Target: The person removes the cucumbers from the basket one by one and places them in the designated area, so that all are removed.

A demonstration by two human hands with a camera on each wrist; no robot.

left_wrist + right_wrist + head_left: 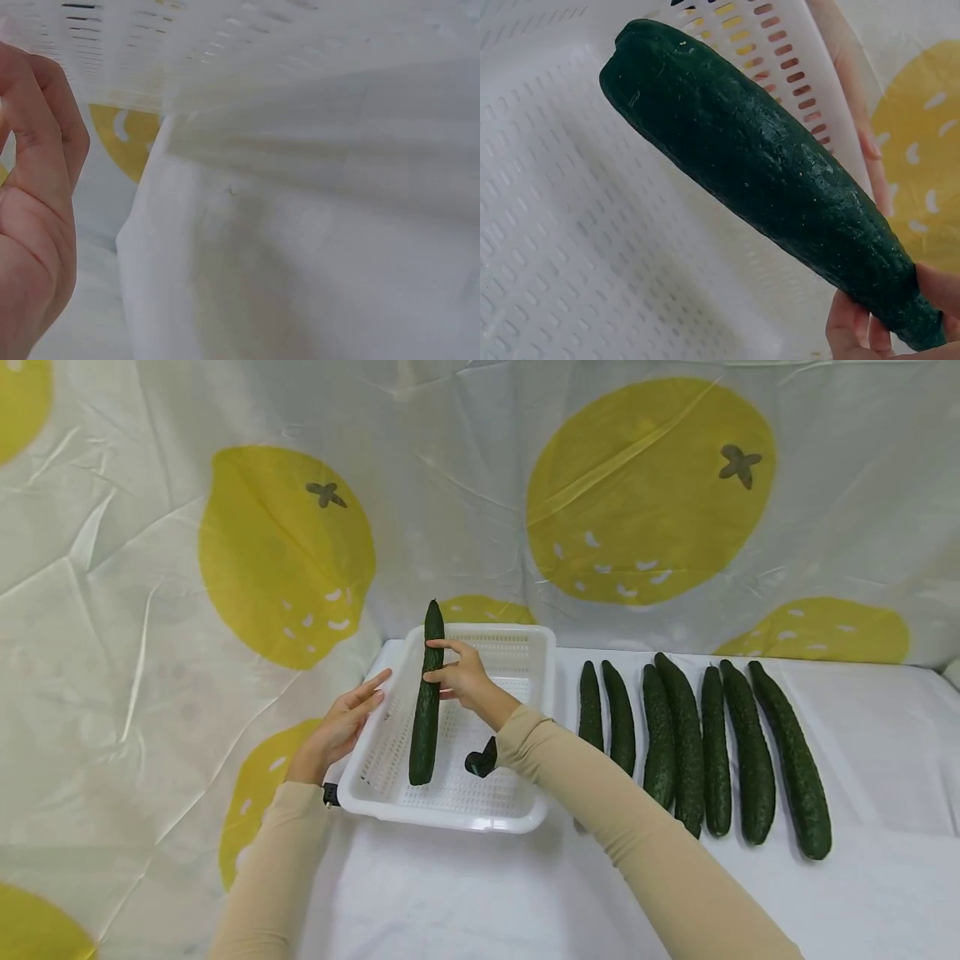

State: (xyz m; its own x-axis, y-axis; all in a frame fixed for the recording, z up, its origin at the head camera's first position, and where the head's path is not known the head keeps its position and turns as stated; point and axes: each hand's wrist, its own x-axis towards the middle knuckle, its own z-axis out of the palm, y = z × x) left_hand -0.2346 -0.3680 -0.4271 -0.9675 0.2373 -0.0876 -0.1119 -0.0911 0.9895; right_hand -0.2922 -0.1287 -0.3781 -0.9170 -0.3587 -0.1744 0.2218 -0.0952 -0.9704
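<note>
My right hand pinches a long dark green cucumber near its upper, narrower end, thumb on one side and fingers on the other. The cucumber is over the left part of a white perforated plastic basket; its thick end points toward me in the head view. In the right wrist view the cucumber crosses diagonally above the basket's slotted floor. My left hand lies along the outside of the basket's left wall, fingers extended. In the left wrist view the left hand is beside the basket's slotted wall.
Several cucumbers lie in a row on the white-covered table, right of the basket; my right forearm hides part of some. A lemon-print cloth hangs behind and at the left. Black wrist cameras show at both wrists.
</note>
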